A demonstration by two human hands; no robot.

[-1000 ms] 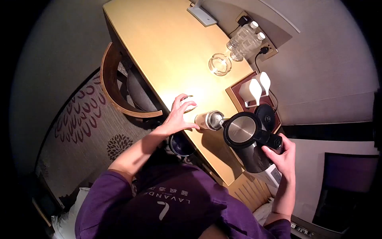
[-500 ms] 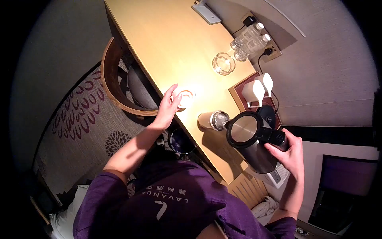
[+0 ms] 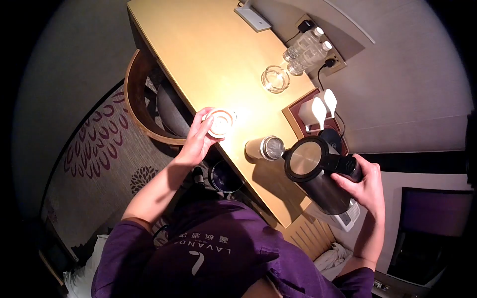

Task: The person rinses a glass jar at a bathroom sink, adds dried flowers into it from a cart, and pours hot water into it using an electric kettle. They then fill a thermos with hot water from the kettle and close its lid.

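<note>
My right hand [image 3: 366, 186] is wrapped round the handle of a dark electric kettle [image 3: 325, 191] with a metal-topped black lid. The kettle is tilted, and its spout points at the mouth of a beige tumbler [image 3: 256, 148] on the desk. What looks like clear water shows between spout and mouth. The tumbler stands without a lid, and its inside looks metallic. Over the desk's front edge, my left hand [image 3: 196, 141] grips a round white lid [image 3: 221, 124] with an orange ring, between thumb and fingers.
On the wooden desk [image 3: 198, 54] stand a glass ashtray [image 3: 275, 79], two water bottles [image 3: 309, 57] by the wall sockets, and a brown tray [image 3: 293, 118] with white cups [image 3: 313, 114]. A curved-back chair [image 3: 136, 109] is at the desk's front. Below the edge is a dark bin [image 3: 224, 176].
My left hand has drawn the lid left toward the desk's front edge and turned it more to face me. My right hand and the kettle have shifted only slightly; the view has shifted a little.
</note>
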